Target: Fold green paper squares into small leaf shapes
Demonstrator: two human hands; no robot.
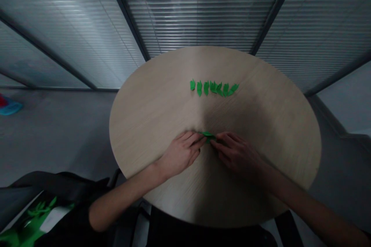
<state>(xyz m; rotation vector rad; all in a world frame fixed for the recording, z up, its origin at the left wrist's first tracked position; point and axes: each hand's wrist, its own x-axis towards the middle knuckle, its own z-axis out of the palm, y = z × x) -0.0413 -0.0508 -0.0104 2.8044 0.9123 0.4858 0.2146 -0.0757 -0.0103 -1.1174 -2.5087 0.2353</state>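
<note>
A small piece of folded green paper (207,135) lies at the middle of the round table, between my two hands. My left hand (185,150) has its fingers closed on the paper's left end. From the other side, the fingertips of my right hand (233,150) press on its right end. Fingers cover both ends, so its full shape is hidden. Farther back on the table, several small green leaf-like paper pieces (206,87) lie in a row, apart from both hands.
The round wooden table (145,96) stands against glass panels with blinds (197,15). At the lower left, a dark container or bag holds more green material (37,216) and a white piece (54,218). A blue and red object (10,106) is on the floor at left.
</note>
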